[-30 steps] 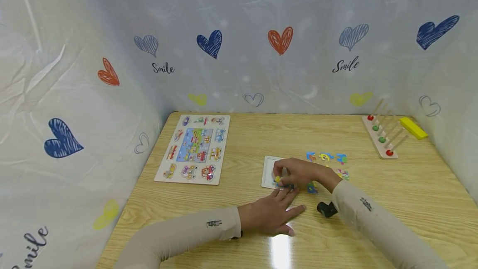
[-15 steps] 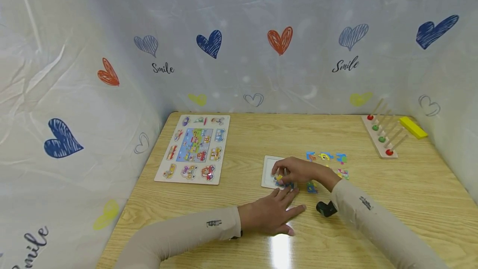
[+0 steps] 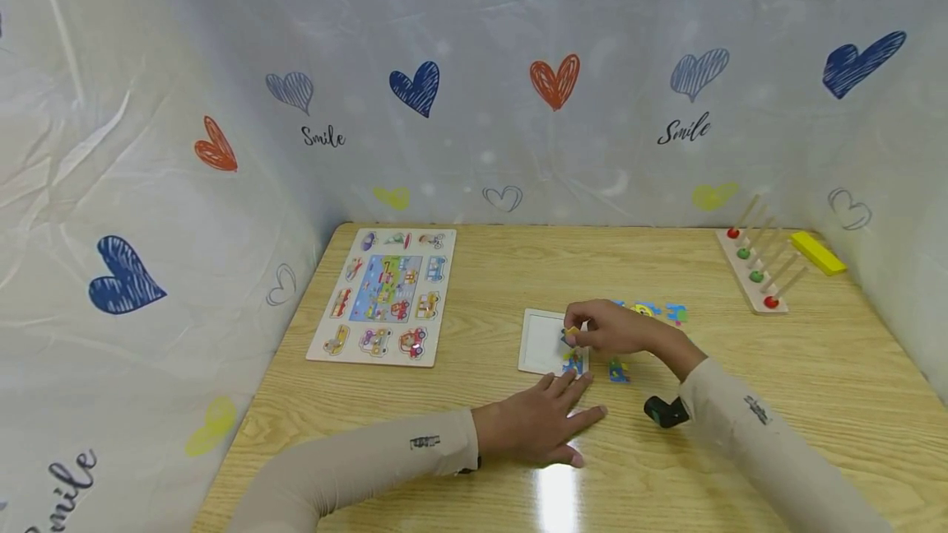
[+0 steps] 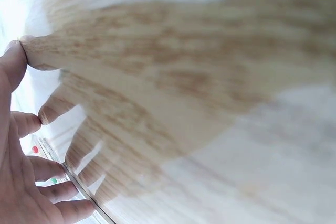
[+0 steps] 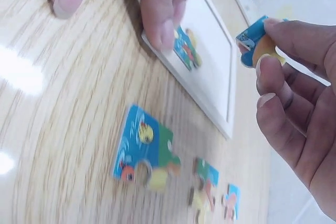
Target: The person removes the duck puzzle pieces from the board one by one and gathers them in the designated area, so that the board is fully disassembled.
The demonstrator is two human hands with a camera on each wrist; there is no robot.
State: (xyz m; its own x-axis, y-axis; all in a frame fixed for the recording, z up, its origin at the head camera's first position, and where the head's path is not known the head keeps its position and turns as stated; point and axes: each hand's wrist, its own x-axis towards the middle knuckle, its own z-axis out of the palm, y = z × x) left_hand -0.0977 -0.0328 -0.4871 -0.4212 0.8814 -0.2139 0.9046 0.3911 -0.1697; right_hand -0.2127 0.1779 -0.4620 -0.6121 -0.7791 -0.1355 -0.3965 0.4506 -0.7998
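My right hand (image 3: 611,329) pinches a blue and yellow jigsaw piece (image 5: 254,40) between thumb and fingertips. It holds the piece above the right side of a small white puzzle tray (image 3: 539,342). Another jigsaw piece (image 3: 573,362) lies in the tray's near right corner. Fingers spread, my left hand (image 3: 535,424) rests at the tray's near edge, its fingertips beside that corner piece. In the right wrist view, a loose corner piece (image 5: 137,142) with a yellow fish lies on the table next to the tray. The right hand partly hides the other loose pieces.
Several loose jigsaw pieces (image 3: 676,312) lie right of the tray. A wooden picture puzzle board (image 3: 448,286) with vehicles lies at the left. At the far right stand a pegged board (image 3: 763,298) with red and green beads and a yellow block (image 3: 818,253).
My right hand has moved right and slightly away from me, lifting its jigsaw piece off the tray's near area. The corner piece now shows more fully. My left hand has stayed put.
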